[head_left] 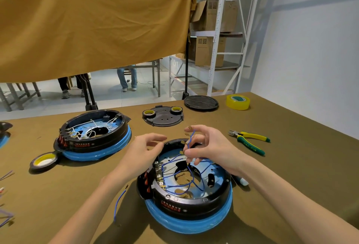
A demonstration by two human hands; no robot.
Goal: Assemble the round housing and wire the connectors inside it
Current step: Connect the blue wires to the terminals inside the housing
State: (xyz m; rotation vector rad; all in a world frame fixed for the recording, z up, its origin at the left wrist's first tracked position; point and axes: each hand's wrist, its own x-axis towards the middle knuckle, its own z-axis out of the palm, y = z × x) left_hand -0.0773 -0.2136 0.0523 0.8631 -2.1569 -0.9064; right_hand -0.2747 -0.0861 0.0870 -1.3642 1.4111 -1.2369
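Observation:
A round black housing [194, 203] on a blue base sits in front of me, open on top, with several blue wires [174, 185] looped inside and plugged into a terminal row at its left wall. My right hand [209, 146] hovers over its far rim and pinches a bundle of blue wires [191, 138] tipped with brass connectors, lifted above the housing. My left hand [143, 152] is just left of the rim, fingers loosely curled, holding nothing.
A second housing [93, 136] with white wires stands at the left. Black covers [163, 116] [201, 102], tape rolls [238, 102] [43, 161], yellow-green pliers [250, 140] and a loose blue wire [119, 203] lie on the brown table. A white marker [241, 181] lies beside the right forearm.

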